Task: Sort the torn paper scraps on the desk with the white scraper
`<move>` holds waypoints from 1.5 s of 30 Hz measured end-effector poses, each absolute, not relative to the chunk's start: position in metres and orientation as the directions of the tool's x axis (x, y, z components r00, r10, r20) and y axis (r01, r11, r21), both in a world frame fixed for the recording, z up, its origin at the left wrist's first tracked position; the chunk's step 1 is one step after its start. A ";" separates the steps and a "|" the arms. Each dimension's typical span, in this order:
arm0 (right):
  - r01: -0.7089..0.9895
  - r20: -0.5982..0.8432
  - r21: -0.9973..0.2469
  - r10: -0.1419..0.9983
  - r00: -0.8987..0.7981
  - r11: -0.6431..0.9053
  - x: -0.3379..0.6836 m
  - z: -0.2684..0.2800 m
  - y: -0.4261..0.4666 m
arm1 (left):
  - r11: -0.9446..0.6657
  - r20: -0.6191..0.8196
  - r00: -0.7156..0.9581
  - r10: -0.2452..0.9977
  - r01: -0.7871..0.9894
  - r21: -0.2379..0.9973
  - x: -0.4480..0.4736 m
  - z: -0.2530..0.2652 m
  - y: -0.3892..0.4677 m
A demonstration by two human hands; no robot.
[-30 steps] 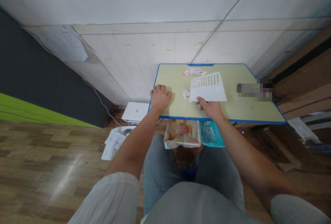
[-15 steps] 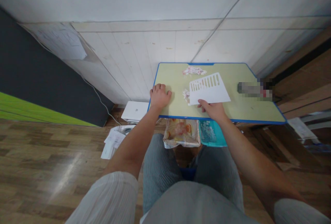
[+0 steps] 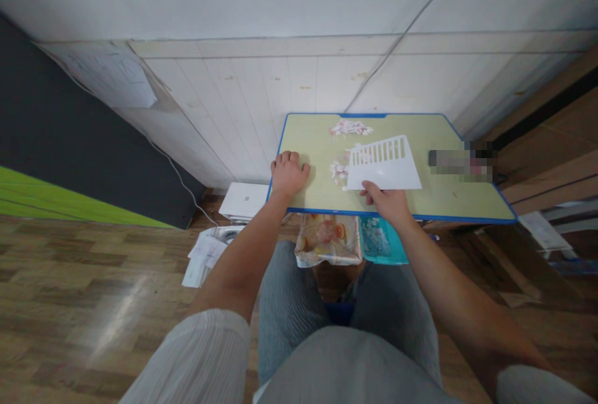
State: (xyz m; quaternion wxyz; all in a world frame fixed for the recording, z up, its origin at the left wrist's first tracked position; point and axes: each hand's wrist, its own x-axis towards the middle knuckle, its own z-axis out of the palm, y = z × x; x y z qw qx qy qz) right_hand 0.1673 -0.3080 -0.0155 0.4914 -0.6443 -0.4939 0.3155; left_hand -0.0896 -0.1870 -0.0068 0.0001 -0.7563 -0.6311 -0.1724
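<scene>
My right hand [image 3: 387,200] pinches the lower edge of a white slotted sheet [image 3: 387,175], thumb on top, above the front part of the small table [image 3: 317,133]. A row of long slots runs along the sheet's far side. Partly behind the sheet's left edge lies a small pile of pale pink and white scraps [image 3: 337,170]. Another scrap pile [image 3: 352,127] lies near the table's back edge. My left hand [image 3: 288,173] rests palm down on the table's left side, fingers spread a little, holding nothing.
Below the table's front edge are a patterned tray [image 3: 327,254] and a teal container [image 3: 397,248] with pale bits inside. A blurred-out object [image 3: 460,162] lies at the table's right. White wall panels [image 3: 210,99] stand behind; papers [image 3: 205,254] lie on the floor at left.
My right hand has moved slightly right with the slotted sheet, and the sheet has turned a little. More of the nearer scrap pile shows. My left hand has stayed in place.
</scene>
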 end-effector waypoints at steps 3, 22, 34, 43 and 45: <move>0.325 0.079 -0.945 0.944 0.321 -0.032 0.167 -0.016 -0.308 | -0.202 0.261 0.142 0.955 0.955 0.217 -0.090 -0.007 -0.187; 0.317 0.090 -0.947 0.905 0.415 -0.052 0.183 -0.016 -0.313 | -0.209 0.267 0.149 0.952 0.954 0.215 -0.090 -0.009 -0.186; 0.292 0.090 -0.955 0.896 0.434 -0.046 0.184 -0.015 -0.320 | -0.212 0.260 0.154 0.953 0.954 0.213 -0.090 -0.007 -0.187; 0.309 0.095 -0.950 0.899 0.428 -0.046 0.184 -0.019 -0.318 | -0.200 0.248 0.144 0.958 0.955 0.220 -0.089 -0.005 -0.188; 0.320 0.094 -0.946 0.902 0.421 -0.051 0.186 -0.020 -0.319 | -0.204 0.254 0.145 0.956 0.954 0.221 -0.089 -0.005 -0.187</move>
